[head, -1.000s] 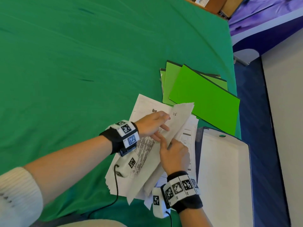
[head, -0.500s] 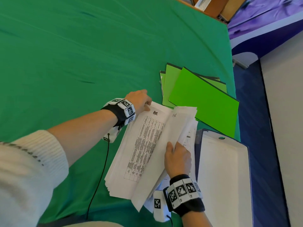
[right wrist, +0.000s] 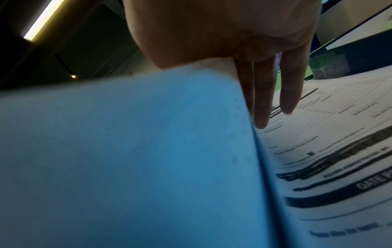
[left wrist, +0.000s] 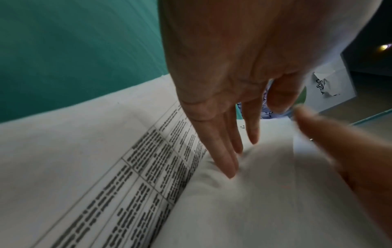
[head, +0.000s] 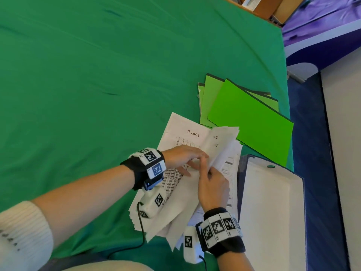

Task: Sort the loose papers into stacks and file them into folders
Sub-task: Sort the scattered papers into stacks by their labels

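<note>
A messy stack of white printed papers lies on the green cloth, its top page headed "IT LOGS". Several sheets on the stack's right side are turned up. My right hand pinches these lifted sheets at their edge; in the right wrist view its fingers lie behind the raised sheets, over a printed form. My left hand lies on the stack beside it, and its straight fingers press into the fold of the raised sheet. Bright green folders lie fanned just beyond the papers.
An open dark-blue binder with a white inner face lies to the right of the papers, over the table's edge. The green cloth stretches far to the left and back. Cardboard boxes stand past the far corner.
My left hand has come back from the stack's far left corner to the middle, beside my right hand. A different page now tops the stack. My right hand kept hold of the raised sheets.
</note>
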`<state>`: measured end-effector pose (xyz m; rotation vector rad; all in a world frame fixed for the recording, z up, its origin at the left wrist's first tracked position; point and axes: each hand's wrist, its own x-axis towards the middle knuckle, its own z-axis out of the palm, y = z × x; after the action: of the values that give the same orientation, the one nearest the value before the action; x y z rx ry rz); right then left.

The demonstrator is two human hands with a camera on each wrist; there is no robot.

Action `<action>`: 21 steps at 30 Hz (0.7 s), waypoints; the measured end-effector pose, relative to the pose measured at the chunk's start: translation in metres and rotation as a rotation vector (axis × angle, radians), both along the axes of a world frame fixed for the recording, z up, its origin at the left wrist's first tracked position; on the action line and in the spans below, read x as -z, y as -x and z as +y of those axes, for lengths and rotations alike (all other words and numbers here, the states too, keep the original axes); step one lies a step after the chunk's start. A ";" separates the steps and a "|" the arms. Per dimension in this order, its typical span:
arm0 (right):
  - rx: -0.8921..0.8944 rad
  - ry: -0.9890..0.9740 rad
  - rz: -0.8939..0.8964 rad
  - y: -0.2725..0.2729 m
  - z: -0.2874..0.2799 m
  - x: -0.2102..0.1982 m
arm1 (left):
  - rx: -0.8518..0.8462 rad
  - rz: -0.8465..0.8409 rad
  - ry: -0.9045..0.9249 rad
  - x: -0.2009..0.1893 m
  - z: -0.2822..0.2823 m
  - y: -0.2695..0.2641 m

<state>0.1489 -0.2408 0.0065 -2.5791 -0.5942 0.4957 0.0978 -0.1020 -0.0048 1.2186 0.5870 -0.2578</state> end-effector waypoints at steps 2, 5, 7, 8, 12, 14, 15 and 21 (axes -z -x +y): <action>-0.026 0.022 -0.019 -0.004 -0.004 0.005 | -0.073 -0.015 0.002 0.005 -0.002 -0.002; -0.025 0.054 -0.037 -0.009 -0.007 0.006 | -0.085 0.001 -0.397 0.010 0.016 -0.002; -0.012 0.036 -0.027 -0.010 -0.006 0.001 | 0.022 0.038 -0.568 0.009 0.026 0.000; 0.006 0.017 0.004 -0.009 -0.005 -0.003 | 0.075 0.061 -0.530 0.008 0.027 0.002; 0.105 -0.095 0.181 -0.006 0.000 -0.008 | 0.279 0.149 -0.437 0.006 0.014 0.011; 0.079 -0.101 0.194 -0.008 0.000 -0.007 | 0.222 0.101 -0.415 0.010 0.008 0.016; 0.035 -0.073 0.167 -0.010 -0.002 -0.005 | 0.179 0.076 -0.416 0.015 0.007 0.018; -0.066 0.063 0.042 -0.012 -0.007 0.003 | 0.000 0.239 -0.748 0.029 0.021 0.035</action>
<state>0.1613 -0.2481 0.0039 -2.6076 -0.6609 0.5983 0.0626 -0.0814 -0.0339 1.9235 0.9368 -0.1873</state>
